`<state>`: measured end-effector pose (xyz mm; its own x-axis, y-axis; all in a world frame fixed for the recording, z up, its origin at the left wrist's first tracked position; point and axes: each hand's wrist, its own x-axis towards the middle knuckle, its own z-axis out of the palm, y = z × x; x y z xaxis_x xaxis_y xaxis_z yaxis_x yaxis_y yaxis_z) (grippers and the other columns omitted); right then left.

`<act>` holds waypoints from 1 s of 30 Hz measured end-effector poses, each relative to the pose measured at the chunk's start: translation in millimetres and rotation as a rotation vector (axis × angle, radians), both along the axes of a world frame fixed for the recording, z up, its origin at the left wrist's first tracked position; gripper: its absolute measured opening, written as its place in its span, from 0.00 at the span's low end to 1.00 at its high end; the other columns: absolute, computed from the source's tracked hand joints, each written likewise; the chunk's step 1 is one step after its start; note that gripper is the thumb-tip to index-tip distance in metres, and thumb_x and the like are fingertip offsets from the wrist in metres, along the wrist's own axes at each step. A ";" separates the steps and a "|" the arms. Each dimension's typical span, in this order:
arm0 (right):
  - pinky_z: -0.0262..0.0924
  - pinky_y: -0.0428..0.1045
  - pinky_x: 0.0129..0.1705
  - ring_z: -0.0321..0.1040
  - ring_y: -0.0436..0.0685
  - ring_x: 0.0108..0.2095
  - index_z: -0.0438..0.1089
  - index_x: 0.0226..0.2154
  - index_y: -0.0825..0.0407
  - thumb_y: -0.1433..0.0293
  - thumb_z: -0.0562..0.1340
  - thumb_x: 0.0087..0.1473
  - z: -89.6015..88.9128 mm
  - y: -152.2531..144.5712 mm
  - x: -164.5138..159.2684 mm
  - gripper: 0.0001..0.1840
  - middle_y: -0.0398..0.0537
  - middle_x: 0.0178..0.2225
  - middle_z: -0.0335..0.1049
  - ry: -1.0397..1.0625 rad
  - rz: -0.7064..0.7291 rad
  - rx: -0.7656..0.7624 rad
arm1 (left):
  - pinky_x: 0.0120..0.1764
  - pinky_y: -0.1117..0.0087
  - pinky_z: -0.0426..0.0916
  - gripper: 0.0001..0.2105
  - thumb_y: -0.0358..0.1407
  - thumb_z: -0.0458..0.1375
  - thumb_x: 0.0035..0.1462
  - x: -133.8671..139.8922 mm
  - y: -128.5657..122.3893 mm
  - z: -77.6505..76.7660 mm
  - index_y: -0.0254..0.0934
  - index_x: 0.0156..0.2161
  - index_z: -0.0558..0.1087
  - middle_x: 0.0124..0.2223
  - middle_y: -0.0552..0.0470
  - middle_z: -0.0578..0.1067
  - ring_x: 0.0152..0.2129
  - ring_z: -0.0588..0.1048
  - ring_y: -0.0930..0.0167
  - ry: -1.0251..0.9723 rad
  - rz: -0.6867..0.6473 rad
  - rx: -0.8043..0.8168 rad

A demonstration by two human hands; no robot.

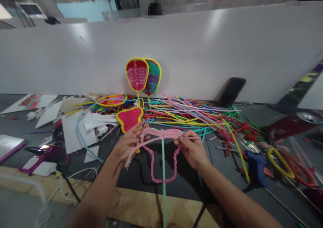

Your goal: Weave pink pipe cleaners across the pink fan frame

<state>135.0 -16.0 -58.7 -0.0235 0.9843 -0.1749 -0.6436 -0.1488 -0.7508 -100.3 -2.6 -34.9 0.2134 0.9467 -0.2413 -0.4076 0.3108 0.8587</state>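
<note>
Between my hands is a paddle-shaped pipe-cleaner frame (152, 165), its outline twisted from pink pipe cleaners. A mint-green twisted stem (163, 160) runs down its middle and on past the lower edge. Light pink pipe cleaners (164, 133) lie side by side across its upper part. My left hand (130, 140) holds the frame's upper left edge, with loose pink ends hanging by the palm. At the upper right, my right hand (191, 149) pinches a pink pipe cleaner against the frame, and its thin end sticks out past the fingers.
Behind my hands lies a heap of coloured pipe cleaners (181, 112). Yellow-rimmed paddle shapes (137, 75) lean on the white partition (75, 60). To the right are a phone (232, 90), a drink can (292, 123), a blue glue gun (256, 167) and scissors (280, 162). Paper sheets (75, 130) lie left.
</note>
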 end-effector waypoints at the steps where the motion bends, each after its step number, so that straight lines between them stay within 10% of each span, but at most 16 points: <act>1: 0.69 0.43 0.30 0.74 0.50 0.27 0.64 0.22 0.50 0.70 0.73 0.36 -0.1 -0.3 -0.1 0.16 0.36 0.20 0.70 -0.008 0.004 0.012 | 0.48 0.67 0.67 0.26 0.26 0.64 0.41 -2.8 1.8 4.6 0.40 0.49 0.68 0.53 0.45 0.71 0.46 0.73 0.67 0.022 0.035 0.020; 6: 0.67 0.43 0.28 0.74 0.50 0.25 0.63 0.23 0.51 0.68 0.71 0.39 -1.9 -3.1 -1.8 0.15 0.37 0.21 0.71 -0.146 0.025 0.095 | 0.49 0.69 0.64 0.23 0.38 0.66 0.44 1.8 9.8 41.8 0.38 0.48 0.70 0.48 0.43 0.74 0.49 0.70 0.64 0.493 0.106 0.270; 13: 0.64 0.45 0.28 0.73 0.51 0.25 0.63 0.23 0.50 0.66 0.69 0.43 5.5 -11.0 -3.9 0.13 0.40 0.22 0.72 -0.336 0.048 0.203 | 0.39 0.70 0.65 0.44 0.39 0.69 0.32 40.1 29.2 67.2 0.39 0.59 0.61 0.47 0.46 0.73 0.41 0.73 0.61 1.087 -0.606 0.437; 19: 0.64 0.47 0.29 0.72 0.52 0.25 0.63 0.23 0.50 0.65 0.69 0.43 8.7 -12.3 -6.3 0.13 0.40 0.22 0.72 -0.319 0.060 0.199 | 0.31 0.75 0.61 0.30 0.40 0.63 0.40 39.4 40.4 60.3 0.36 0.52 0.67 0.34 0.55 0.70 0.30 0.68 0.70 1.003 -0.837 0.418; 30: 0.64 0.46 0.29 0.69 0.50 0.24 0.68 0.27 0.49 0.65 0.69 0.43 8.4 -8.7 -3.3 0.10 0.39 0.22 0.71 -0.147 0.116 0.137 | 0.28 0.77 0.58 0.13 0.43 0.57 0.47 27.6 30.7 62.8 0.34 0.34 0.70 0.29 0.57 0.68 0.27 0.64 0.73 0.935 -0.773 0.432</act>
<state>131.7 -24.6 -50.3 -0.1221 0.9913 -0.0493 -0.5107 -0.1054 -0.8533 -72.7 28.0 27.9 0.6555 0.6921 -0.3023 0.5609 -0.1781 0.8085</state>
